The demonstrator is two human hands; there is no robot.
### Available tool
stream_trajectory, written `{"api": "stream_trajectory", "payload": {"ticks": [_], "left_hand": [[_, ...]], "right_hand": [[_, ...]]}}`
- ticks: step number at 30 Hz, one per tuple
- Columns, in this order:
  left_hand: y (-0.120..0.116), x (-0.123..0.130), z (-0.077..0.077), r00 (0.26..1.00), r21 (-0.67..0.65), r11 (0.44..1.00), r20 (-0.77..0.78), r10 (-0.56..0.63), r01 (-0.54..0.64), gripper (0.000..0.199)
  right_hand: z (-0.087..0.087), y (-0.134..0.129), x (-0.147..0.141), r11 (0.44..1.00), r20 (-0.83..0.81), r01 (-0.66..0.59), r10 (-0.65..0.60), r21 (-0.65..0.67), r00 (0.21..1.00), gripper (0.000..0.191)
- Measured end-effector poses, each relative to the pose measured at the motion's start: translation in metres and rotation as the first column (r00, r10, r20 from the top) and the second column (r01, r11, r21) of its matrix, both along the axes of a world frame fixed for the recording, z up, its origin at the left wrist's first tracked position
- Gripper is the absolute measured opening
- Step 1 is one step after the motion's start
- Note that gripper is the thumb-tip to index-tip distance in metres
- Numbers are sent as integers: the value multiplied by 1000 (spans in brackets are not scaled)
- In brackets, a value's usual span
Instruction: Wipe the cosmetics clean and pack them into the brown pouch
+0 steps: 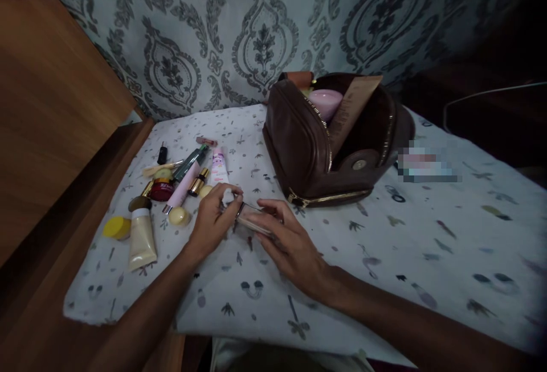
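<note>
My right hand (294,246) is closed around a small clear bottle (252,218) with beige contents, like a foundation bottle, tilted on its side. At its neck end, my left hand (216,218) is closed on a crumpled white piece that looks like tissue (229,196). The fingers hide part of both things. Just beyond the left hand lie a white and pink tube (219,166) and a gold and dark lipstick tube (199,183). An open brown cosmetic bag (299,138) stands beyond the right hand, holding a pink rounded item (325,103) and a tan tube (354,107).
To the left lie a beige squeeze tube (142,238), a yellow-lidded jar (117,228), a red jar (162,189), a pale pink tube (183,187) and brushes. A patterned white cloth (342,326) covers the surface. A wooden panel (55,87) rises at left, a patterned curtain (265,41) behind.
</note>
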State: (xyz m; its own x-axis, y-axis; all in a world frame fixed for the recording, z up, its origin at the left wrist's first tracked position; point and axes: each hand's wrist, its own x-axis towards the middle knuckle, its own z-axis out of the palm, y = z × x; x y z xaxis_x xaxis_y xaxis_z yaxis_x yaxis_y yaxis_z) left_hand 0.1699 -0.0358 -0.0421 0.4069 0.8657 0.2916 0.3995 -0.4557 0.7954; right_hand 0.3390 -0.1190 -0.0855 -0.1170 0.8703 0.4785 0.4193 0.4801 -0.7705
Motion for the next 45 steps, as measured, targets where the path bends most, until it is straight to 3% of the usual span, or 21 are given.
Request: {"api": "stream_trajectory", "payload": {"ticks": [3,5,6,8,10,11,13,14,16,18,20,22,25,29,34,36,38,40,42,45], "left_hand": [[1,0,-3,988,-106,992,127,89,-75,20],[2,-2,-6,971,-137,984,193,138,-113,23],[2,-3,-8,961,-144,981,225,159,-128,24],[3,-4,-10,942,-163,976,279,188,-146,24],[4,-6,-10,935,-174,975,301,189,-141,26],[4,-6,-9,938,-165,977,299,177,-132,27],[3,-6,-6,955,-106,988,263,133,-109,29],[2,-6,-5,969,-52,995,225,100,-91,29],[-2,-4,-3,995,105,994,104,9,-20,28],[-7,-2,-4,996,271,959,-63,-67,82,27],[-10,-1,-7,978,363,921,-199,-68,138,27],[-11,-1,-10,968,372,920,-251,-27,122,27],[-6,-4,-9,990,265,964,-143,10,29,23],[0,-7,-3,994,6,997,76,74,-75,25],[-3,-6,-2,981,122,987,-175,-81,103,21],[-2,-7,-2,972,52,989,-199,-126,139,23],[2,-9,-1,989,-102,989,-92,-118,109,23],[7,-11,0,994,-317,945,94,-59,86,25],[11,-13,3,967,-523,845,253,32,109,29],[10,-12,7,902,-668,714,414,123,210,32]], "right_hand": [[0,1,-2,996,-85,22,-30,-92,996,54],[2,4,-3,971,-207,-6,-46,-241,977,63],[3,6,-3,939,-293,-67,-37,-338,956,63],[6,9,-4,819,-486,-279,0,-501,874,58],[8,11,-5,692,-657,-490,29,-531,753,52],[9,11,-5,663,-710,-548,35,-510,704,51],[10,10,-5,681,-742,-565,47,-466,669,50],[10,9,-5,711,-722,-536,59,-454,690,50],[8,6,-4,787,-604,-428,89,-445,792,50],[6,4,-3,881,-418,-269,92,-388,904,48],[4,2,-2,954,-250,-136,68,-268,966,48],[1,1,-1,982,-133,-86,64,-169,989,48],[-2,1,-1,986,-42,-110,105,-125,994,51],[-5,0,-1,989,13,-119,121,-90,993,59],[-9,-3,-2,996,46,-81,83,-44,995,53],[-8,-3,-1,995,32,-98,99,-34,995,53],[-5,-1,0,990,-9,-131,131,-43,991,55],[-1,2,1,985,-93,-160,154,-67,984,57],[4,5,1,972,-221,-202,172,-118,960,57],[8,8,-1,912,-459,-318,173,-260,871,47]]}}
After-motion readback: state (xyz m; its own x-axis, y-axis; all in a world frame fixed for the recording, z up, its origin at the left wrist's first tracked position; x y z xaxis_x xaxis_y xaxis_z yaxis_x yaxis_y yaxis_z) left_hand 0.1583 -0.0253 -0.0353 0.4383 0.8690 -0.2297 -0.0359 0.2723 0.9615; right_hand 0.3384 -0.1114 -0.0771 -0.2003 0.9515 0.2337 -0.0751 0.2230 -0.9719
